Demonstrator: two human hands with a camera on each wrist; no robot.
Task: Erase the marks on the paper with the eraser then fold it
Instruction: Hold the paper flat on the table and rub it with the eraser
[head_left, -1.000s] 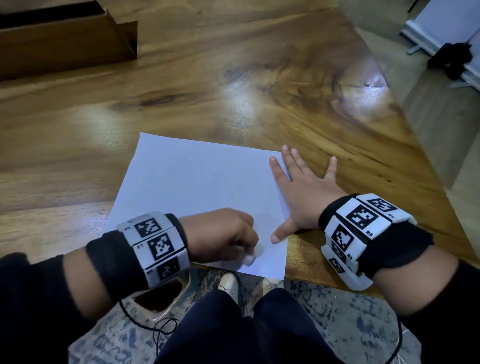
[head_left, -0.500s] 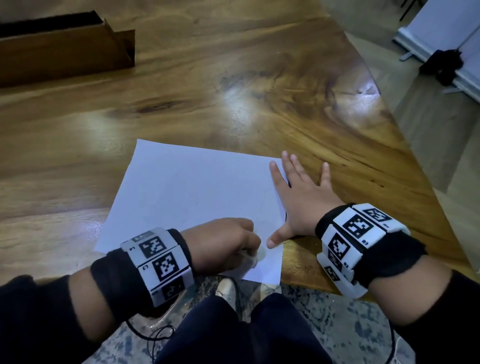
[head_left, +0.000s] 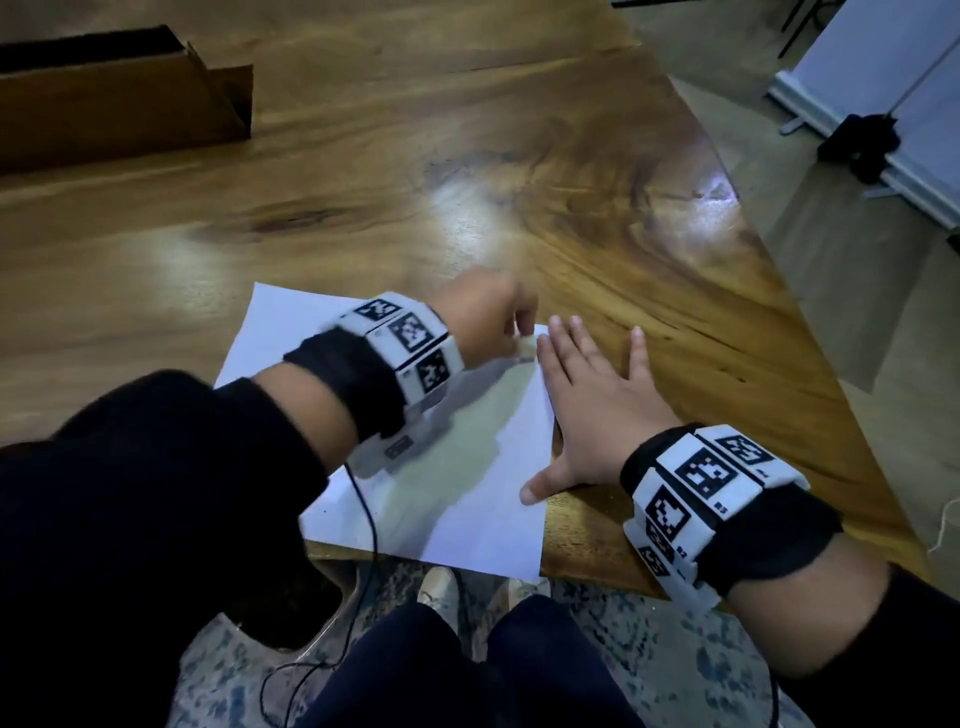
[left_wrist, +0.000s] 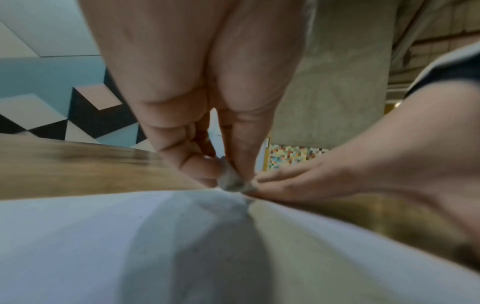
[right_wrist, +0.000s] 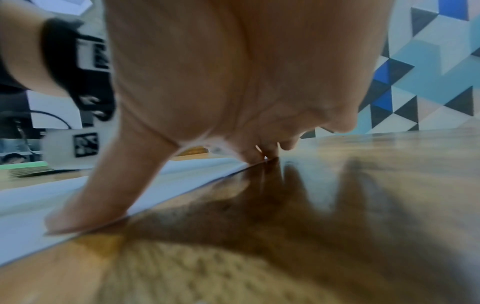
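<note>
sleeves (head_left: 130, 467) – dark | wristbands (head_left: 696, 499) – black, white tag blocks | cable (head_left: 363, 499) – thin black

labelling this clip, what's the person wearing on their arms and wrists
Dark long sleeves, pushed up the forearms. Each wrist has a black strap carrying white blocks printed with black square tags: left hand, right hand. A thin black cable hangs from the left wrist unit.

Wood table (head_left: 363, 171) w/ white paper (head_left: 483, 499) flat at near edge, cardboard box (head_left: 104, 104) far left.

Office-like room: wooden table (head_left: 363, 171), geometric wall mural (right_wrist: 428, 72) (blue, black triangles).
</note>
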